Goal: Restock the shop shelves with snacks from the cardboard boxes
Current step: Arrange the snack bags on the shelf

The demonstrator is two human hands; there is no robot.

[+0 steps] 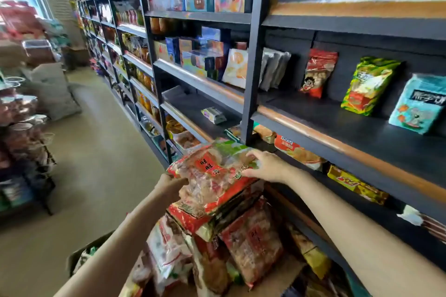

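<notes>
I hold a stack of red and green snack bags (212,176) between both hands, above a cardboard box (272,282) at the bottom. My left hand (170,185) grips the stack's left edge. My right hand (265,166) rests on its top right side. More red snack bags (251,243) stand packed in the box below. The dark shelf (337,125) to the right has a red bag (317,73), a green bag (368,85) and a teal bag (418,103) leaning on its back wall.
Black shelving (252,55) runs along the right, full of boxes and packets. A small packet (213,114) lies on a lower shelf. The aisle floor (101,152) stretches left. A rack of goods (21,142) and a grey sack (52,89) stand at the left.
</notes>
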